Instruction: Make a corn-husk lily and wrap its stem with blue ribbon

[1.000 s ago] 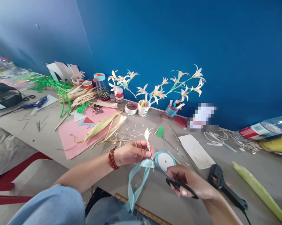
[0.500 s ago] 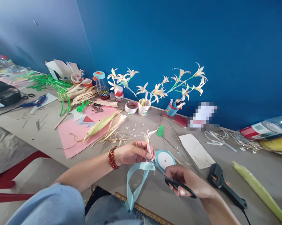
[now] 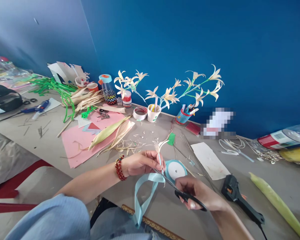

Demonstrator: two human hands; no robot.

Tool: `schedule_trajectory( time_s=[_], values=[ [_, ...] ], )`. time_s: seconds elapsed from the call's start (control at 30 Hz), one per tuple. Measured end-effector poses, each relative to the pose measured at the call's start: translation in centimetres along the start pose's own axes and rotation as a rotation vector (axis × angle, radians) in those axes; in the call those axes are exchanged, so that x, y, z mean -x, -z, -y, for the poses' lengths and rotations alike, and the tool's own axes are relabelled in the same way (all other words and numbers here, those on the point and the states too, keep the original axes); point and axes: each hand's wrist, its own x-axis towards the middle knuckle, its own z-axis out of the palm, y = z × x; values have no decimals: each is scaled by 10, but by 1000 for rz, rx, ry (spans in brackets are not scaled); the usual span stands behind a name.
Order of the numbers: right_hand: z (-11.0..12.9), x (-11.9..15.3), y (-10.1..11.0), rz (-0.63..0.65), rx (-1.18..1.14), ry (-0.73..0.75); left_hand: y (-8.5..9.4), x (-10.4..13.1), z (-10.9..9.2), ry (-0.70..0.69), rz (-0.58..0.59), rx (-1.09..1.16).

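My left hand [image 3: 146, 162], with a red bead bracelet at the wrist, pinches the stem of a small pale husk flower [image 3: 158, 146]. Light blue ribbon [image 3: 139, 200] hangs in a loop below my fingers, its upper part by the stem's lower end. My right hand [image 3: 198, 193] grips black-handled scissors [image 3: 187, 196]. Their blades point left and lie against the stem and ribbon just under my left fingers; whether the blades are closed is hard to tell. Behind the scissors a ribbon spool [image 3: 175, 170] with a white centre lies on the table [image 3: 115, 180].
Cups with husk flowers [image 3: 153, 114] and pens [image 3: 183, 115] stand by the blue wall. Husks [image 3: 110, 133] lie on pink paper [image 3: 72, 146] at left. A black glue gun [image 3: 242, 200], a white card [image 3: 209, 160], a green husk [image 3: 277, 203] and a bottle [image 3: 282, 137] are at right.
The scissors' handles have shifted very slightly left. The view has moved a little, and both hands otherwise keep their hold and place.
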Motion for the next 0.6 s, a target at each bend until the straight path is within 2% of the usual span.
schedule_trajectory(
  time_s=[0.6],
  values=[
    [-4,-1,2,-37,123,35,0,0,0,23,-33,3]
  ],
)
